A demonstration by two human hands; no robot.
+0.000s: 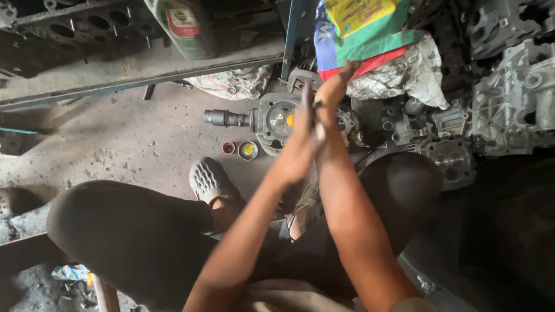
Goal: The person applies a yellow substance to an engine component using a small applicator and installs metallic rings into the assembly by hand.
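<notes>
A: Cylinder head (276,118): grey, round chamber with an orange spot, laid on the floor beyond the feet.

B: Left hand (302,136) and right hand (330,95) are pressed palm to palm directly above it; a thin dark stem is glimpsed between them.

Green oil bottle (186,26): stands at top of view on the grey metal bench rail (139,72), left of the blue upright post (291,34). Carries a rectangular label (182,22), white with red and green bands.

Printed bag (361,29): right of the same post, crumpled, in yellow, green, blue and red panels. It rests on a white, grimy plastic sack (404,72).

No signs or screens.
</notes>
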